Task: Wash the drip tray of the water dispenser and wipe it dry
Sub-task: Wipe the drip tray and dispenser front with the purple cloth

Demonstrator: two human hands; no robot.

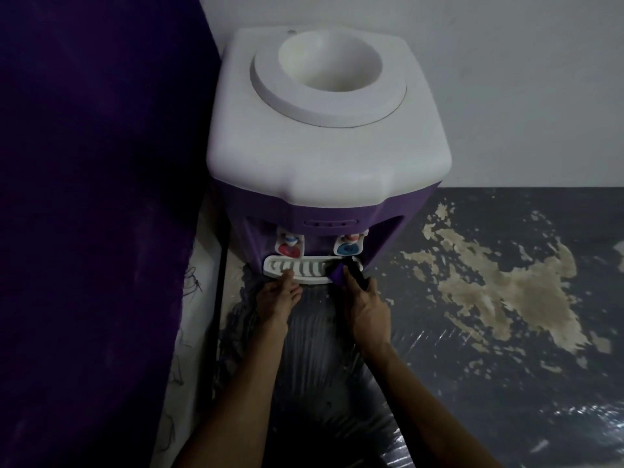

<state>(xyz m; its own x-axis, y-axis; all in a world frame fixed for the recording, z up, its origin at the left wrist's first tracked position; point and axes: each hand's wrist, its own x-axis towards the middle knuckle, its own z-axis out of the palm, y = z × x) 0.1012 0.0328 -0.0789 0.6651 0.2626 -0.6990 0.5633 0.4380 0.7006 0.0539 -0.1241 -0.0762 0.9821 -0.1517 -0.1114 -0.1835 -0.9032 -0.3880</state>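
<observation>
A: Drip tray [304, 269], white plastic with a row of slots across its top: where is it?

B: Seated at the foot of the tall water dispenser [324, 157], the one with the white moulded top and purple body. It juts out just under the two taps. Start bigger, though: the dark grey floor [489, 366] with pale worn patches runs off to the right, a deep purple curtain [94, 197] fills the left, and a plain white wall [506, 79] stands behind the dispenser.

A: And the arms?

B: Both reach forward and down from the bottom edge, forearms bare, converging on the tray.

A: The right hand [366, 310]?

B: Knuckles up, fingers curled round a dark purple cloth [349, 273], which it presses onto the right end of the tray. The cloth covers that corner, below the blue tap [347, 248].

A: The left hand [278, 300]?

B: Stretched towards the tray's front edge, left of centre. Its fingertips [287, 274] touch the rim. The fingers look fairly straight, resting rather than gripping, though the light is dim.

A: And the red tap [291, 250]?

B: Above the tray's left end, clear of both hands.
</observation>
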